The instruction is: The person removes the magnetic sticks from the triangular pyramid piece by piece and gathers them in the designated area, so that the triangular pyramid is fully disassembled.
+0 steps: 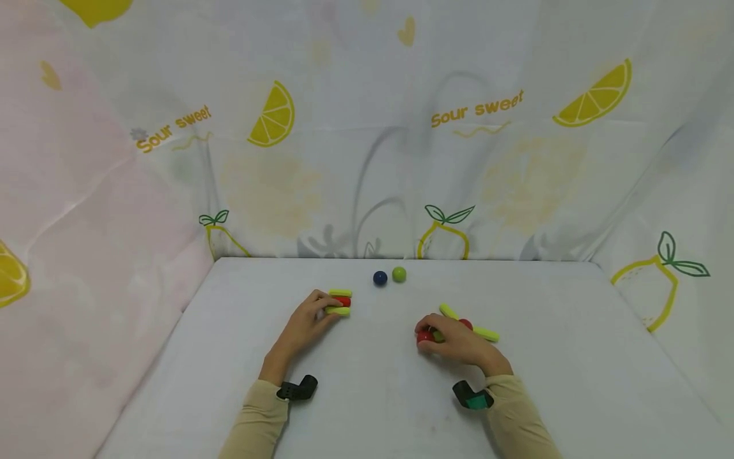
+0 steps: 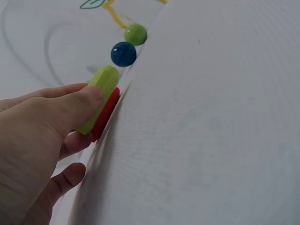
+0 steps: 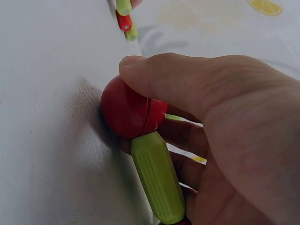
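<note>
My left hand (image 1: 306, 320) pinches a ribbed yellow-green stick (image 2: 104, 89), its thumb lying along the side. Right behind that stick is a red stick (image 2: 106, 116), and a second yellow-green stick (image 1: 341, 292) lies parallel on the far side. My right hand (image 1: 459, 341) curls round a red ball (image 3: 125, 107) with a groove across it, thumb on top. A green ribbed rod (image 3: 158, 178) runs from the ball under the palm. Another red ball (image 1: 466, 324) shows past the knuckles, with one yellow-green rod (image 1: 448, 311) pointing away and another rod (image 1: 487, 334) pointing right.
A dark blue ball (image 1: 380, 278) and a light green ball (image 1: 399, 274) sit side by side at the back of the white table (image 1: 367, 395). A hanging cloth (image 1: 355, 159) printed with lemons rises behind the far edge and along the sides.
</note>
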The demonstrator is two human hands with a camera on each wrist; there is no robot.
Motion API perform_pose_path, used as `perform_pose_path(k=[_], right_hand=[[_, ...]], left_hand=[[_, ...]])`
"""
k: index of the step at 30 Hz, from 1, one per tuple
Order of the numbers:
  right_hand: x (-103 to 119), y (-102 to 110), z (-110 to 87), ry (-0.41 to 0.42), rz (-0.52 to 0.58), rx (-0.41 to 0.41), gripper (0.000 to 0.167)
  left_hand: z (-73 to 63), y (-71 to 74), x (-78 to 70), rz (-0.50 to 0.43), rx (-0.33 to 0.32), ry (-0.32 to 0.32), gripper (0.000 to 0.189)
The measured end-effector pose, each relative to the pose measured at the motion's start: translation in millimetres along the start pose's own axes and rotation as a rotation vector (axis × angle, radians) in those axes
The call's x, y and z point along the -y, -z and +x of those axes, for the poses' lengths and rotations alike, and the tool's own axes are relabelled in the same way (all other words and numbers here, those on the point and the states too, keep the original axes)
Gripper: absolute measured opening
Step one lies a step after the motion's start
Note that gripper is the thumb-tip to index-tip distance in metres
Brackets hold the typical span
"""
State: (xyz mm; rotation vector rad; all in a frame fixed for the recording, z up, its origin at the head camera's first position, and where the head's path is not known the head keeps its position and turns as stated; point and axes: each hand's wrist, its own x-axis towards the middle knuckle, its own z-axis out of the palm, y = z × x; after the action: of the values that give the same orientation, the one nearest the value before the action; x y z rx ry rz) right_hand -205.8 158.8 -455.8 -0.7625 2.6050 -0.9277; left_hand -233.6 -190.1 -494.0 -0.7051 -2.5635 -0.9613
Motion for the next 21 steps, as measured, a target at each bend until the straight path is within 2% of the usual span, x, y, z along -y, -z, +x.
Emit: perform_pose_path(k=[4,13,21], right_hand=[[1.1,0.0,0.9,-0.007,0.007,0.000,0.026],[2.2,0.2,0.7,0.001,0.003,0.023,0.027],[2.5,-0.2,1.2,0.025,0.012,0.017,0.025]], left_hand=[[-0.1,0.6,0.7,0.017,0.016,0.010,0.021],[-0.8,-1.2,0.5,0.037,0.004,0.006,0.020],[-0.5,-1.7,-0.6,0.029,0.020,0.047,0.021]])
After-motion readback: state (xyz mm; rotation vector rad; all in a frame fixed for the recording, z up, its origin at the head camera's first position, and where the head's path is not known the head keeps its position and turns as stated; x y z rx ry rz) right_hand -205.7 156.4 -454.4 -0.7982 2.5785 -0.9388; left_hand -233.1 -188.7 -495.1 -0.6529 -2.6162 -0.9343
